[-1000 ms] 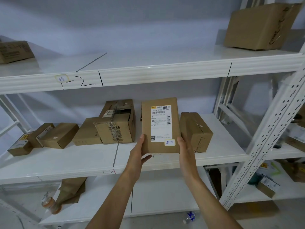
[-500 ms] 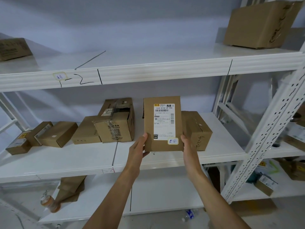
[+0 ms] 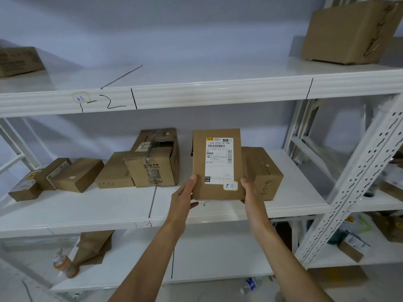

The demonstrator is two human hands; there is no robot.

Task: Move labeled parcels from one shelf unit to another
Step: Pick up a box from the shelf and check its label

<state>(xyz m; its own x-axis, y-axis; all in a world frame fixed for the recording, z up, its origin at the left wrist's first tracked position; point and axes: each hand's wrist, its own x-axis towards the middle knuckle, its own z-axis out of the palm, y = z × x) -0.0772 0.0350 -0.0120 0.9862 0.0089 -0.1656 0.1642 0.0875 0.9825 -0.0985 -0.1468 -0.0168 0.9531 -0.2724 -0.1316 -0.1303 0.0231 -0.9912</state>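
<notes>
I hold a flat brown labeled parcel [image 3: 218, 164] upright in both hands, its white shipping label facing me, in front of the middle shelf [image 3: 87, 212] of a white shelf unit. My left hand [image 3: 183, 194] grips its lower left edge. My right hand [image 3: 250, 192] grips its lower right edge. Whether the parcel's bottom edge rests on the shelf or hangs just above it, I cannot tell. A brown box marked in pen [image 3: 262, 172] stands right behind it on the right.
Several cardboard boxes [image 3: 152, 162] lie along the middle shelf to the left. The top shelf [image 3: 196, 92] carries a large box [image 3: 351, 31] at right and another [image 3: 18, 61] at left. A slanted white perforated post [image 3: 357, 182] stands at right. A paper bag [image 3: 91, 245] and a bottle [image 3: 64, 265] lie below.
The parcel has shifted slightly right and a little up in my hands. My grip on its lower corners is unchanged.
</notes>
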